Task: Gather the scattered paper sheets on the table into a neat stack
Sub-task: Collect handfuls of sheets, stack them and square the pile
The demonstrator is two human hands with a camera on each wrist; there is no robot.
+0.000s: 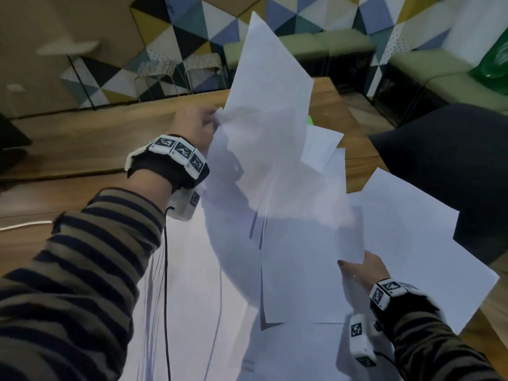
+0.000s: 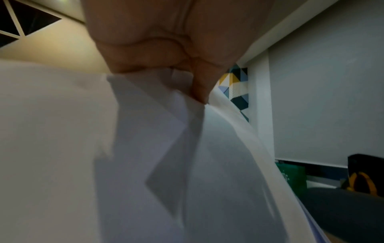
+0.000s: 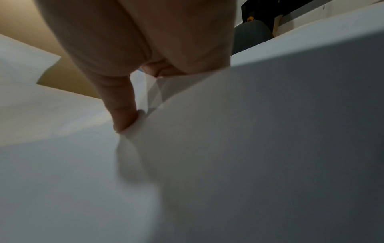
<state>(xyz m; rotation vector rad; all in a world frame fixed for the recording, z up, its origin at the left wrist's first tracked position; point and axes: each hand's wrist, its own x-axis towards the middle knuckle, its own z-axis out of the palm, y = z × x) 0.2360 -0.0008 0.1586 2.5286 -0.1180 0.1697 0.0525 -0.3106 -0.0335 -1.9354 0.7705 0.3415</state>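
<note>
Dim indoor light, soft shadows on paper sheets (image 1: 275, 166), wrist views blurred — edges bowed, wide-angle

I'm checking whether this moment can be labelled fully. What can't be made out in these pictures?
- Sheet count: the paper sheets overlap in the head view.
- Left hand fingertips: tucked behind the paper; the left wrist view is blurred.
- Right hand fingers: under the sheets in both views.
- Small green object: mostly covered by paper.
- Table surface beneath the sheets: hidden.
</note>
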